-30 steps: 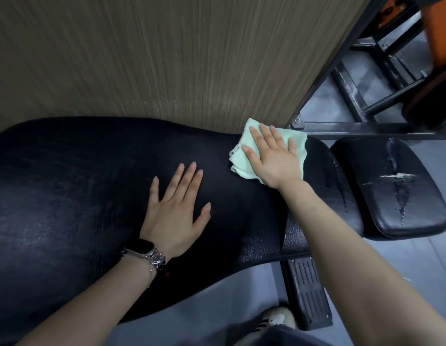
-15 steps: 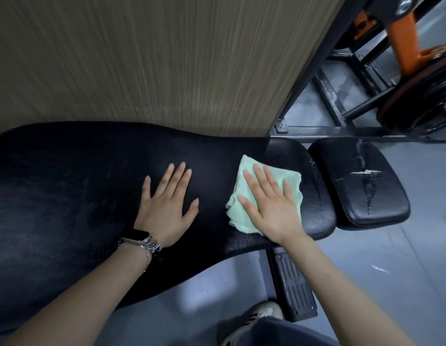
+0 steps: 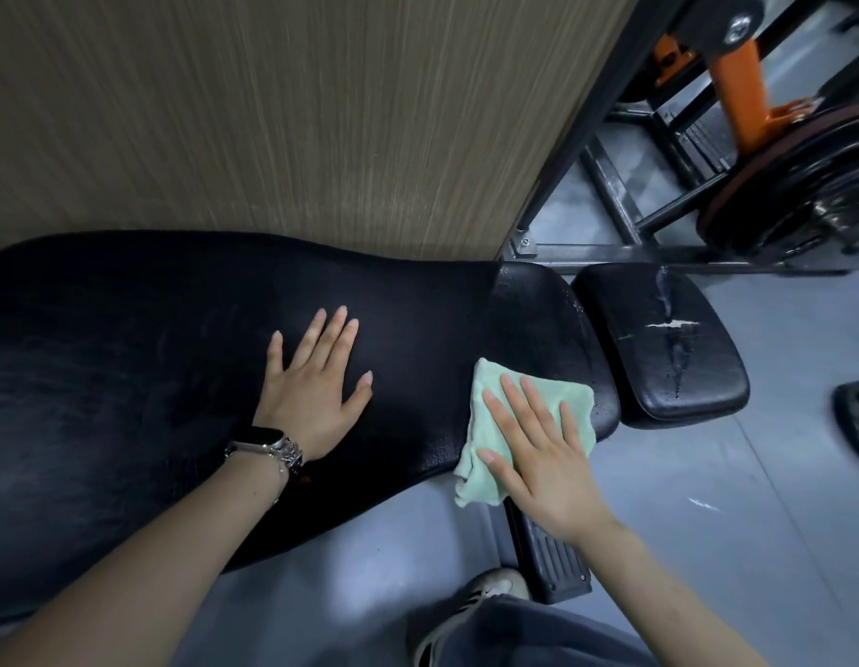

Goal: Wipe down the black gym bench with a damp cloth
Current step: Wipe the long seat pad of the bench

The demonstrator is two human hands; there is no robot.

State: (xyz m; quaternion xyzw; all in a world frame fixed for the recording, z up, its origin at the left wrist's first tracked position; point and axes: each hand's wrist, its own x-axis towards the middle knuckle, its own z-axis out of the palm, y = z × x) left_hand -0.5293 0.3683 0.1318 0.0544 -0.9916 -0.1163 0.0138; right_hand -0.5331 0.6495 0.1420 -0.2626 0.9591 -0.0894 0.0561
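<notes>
Wood-grain wall panel fills the upper left of the view; grey floor lies below and to the right. Black gym bench runs from the left edge toward centre right, its long pad narrowing to a rounded end; a separate black seat pad sits just beside that end, with a pale tear across its top. Black and orange weight rack with plates stands behind, upper right. Left hand lies flat on the bench pad, palm down, fingers straight and slightly spread, thumb out to the side, holding nothing; a watch is on that wrist. Right hand presses flat on the pale green cloth, fingers extended and together, not curled round it. Cloth lies folded at the near edge of the bench's narrow end, its lower corner hanging past the pad edge. A shoe shows at bottom centre.
</notes>
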